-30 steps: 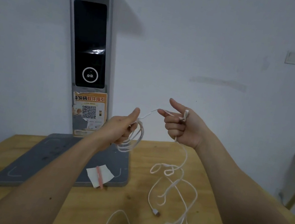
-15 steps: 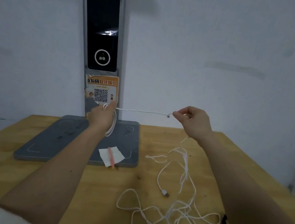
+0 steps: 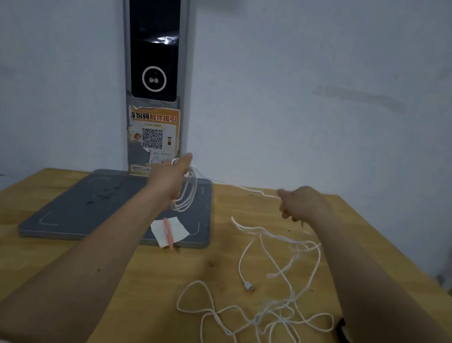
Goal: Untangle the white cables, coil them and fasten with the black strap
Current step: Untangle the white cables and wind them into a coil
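Several loops of white cable [image 3: 185,191] hang from the left hand [image 3: 171,175], whose fingers are closed around the coil with the thumb raised. One taut strand runs from those fingers across to the right hand [image 3: 301,203], whose fingers are curled shut on it. Below the right hand's fingers, the remaining cable lies in a loose tangle [image 3: 269,319] on the wooden table [image 3: 22,272], a USB plug [image 3: 249,287] among it. Nearer the right forearm, the black strap [image 3: 346,339] peeks out.
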